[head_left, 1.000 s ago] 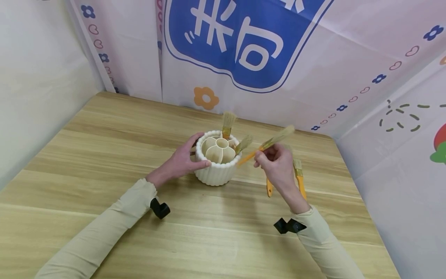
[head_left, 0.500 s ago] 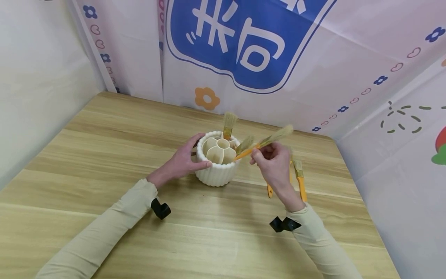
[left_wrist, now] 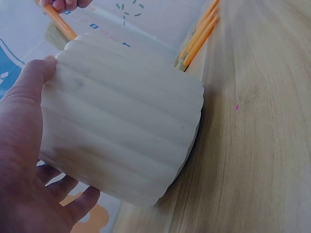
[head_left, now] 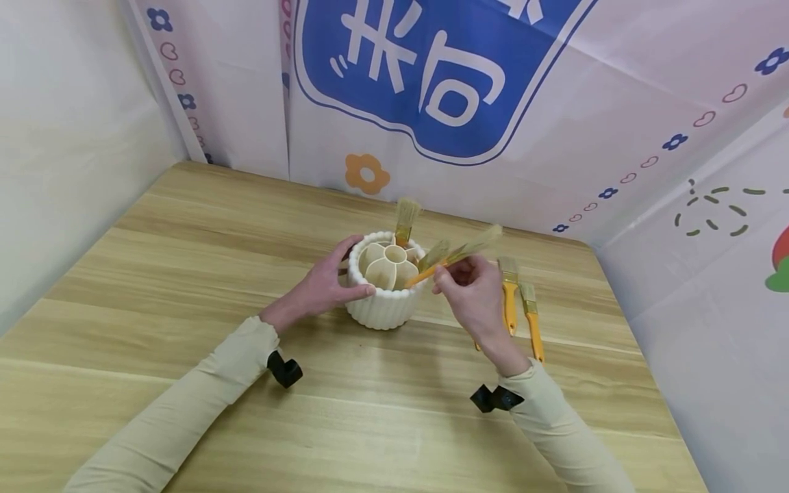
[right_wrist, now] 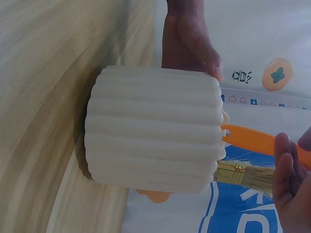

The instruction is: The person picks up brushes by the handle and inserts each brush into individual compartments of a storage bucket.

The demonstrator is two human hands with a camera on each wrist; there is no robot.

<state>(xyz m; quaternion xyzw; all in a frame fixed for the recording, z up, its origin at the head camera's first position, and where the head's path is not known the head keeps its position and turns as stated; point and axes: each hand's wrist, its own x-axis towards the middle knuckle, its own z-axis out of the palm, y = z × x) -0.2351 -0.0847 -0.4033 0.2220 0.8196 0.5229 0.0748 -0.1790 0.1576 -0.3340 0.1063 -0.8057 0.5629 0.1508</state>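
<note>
Just over the right side of the white holder (head_left: 382, 311), a paintbrush (head_left: 457, 254) lies aslant, its long axis tilted – handle end down and leftward at the front-right compartment, bristles up and away to the right. Whether the tip touches the compartment wall I cannot tell. Its handle is flat orange with a hole near the end, the ferrule brassy, the bristles pale straw. The right hand (head_left: 474, 294) pinches it between thumb and fingers. The left hand (head_left: 320, 282) grips the holder, thumb at the near rim, fingers round the far side. The holder stands upright on the table (head_left: 246, 226), ribbed and scalloped, with petal-shaped compartments; two brushes (head_left: 405, 222) stand in it, bristles up – others (head_left: 509, 298) lie right of the right hand.
</note>
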